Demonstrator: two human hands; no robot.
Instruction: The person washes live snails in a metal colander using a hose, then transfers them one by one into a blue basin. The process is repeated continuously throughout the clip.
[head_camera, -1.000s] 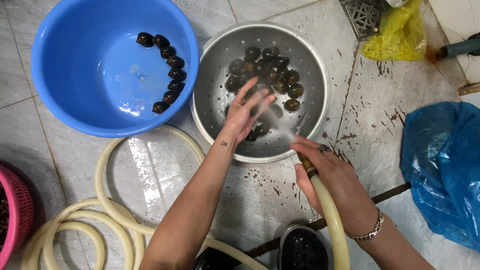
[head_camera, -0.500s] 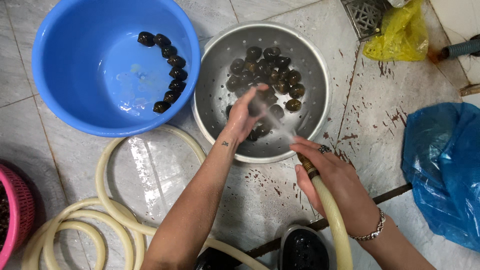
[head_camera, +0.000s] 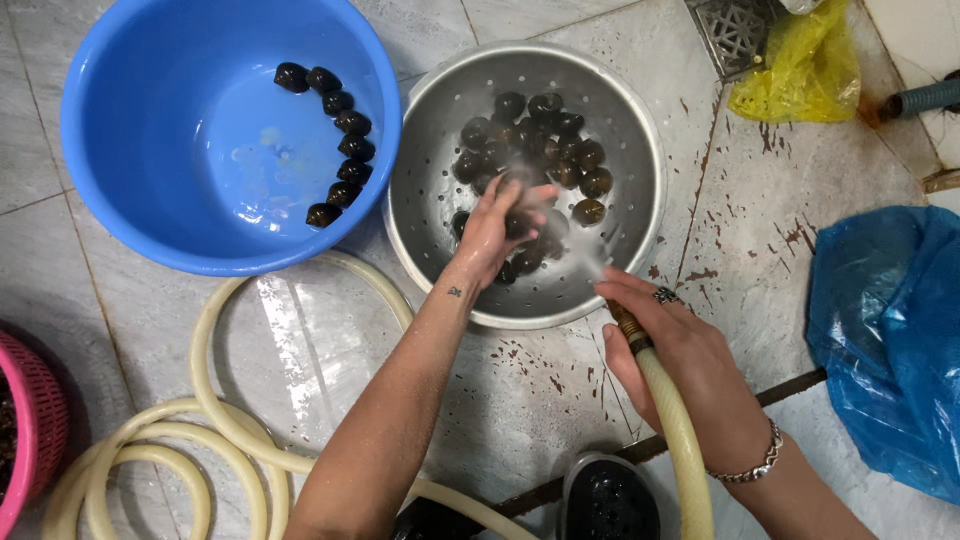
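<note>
A metal colander (head_camera: 440, 110) sits on the tiled floor with several dark snails (head_camera: 560, 150) inside. My left hand (head_camera: 500, 225) is curled over one dark snail in the colander, under a spray of water. My right hand (head_camera: 665, 350) grips the cream hose (head_camera: 680, 440) near its brass tip, pointing it into the colander. A blue basin (head_camera: 150, 130) to the left holds a curved row of dark snails (head_camera: 340, 140) in shallow water.
The hose lies coiled on the floor at lower left (head_camera: 170, 460). A pink basket (head_camera: 30, 440) is at the left edge. A blue plastic bag (head_camera: 890, 340) lies at right, a yellow bag (head_camera: 800, 75) and floor drain (head_camera: 735, 30) at the top.
My left hand has closed from spread fingers onto a snail in the colander. The right hand and hose have stayed about where they were.
</note>
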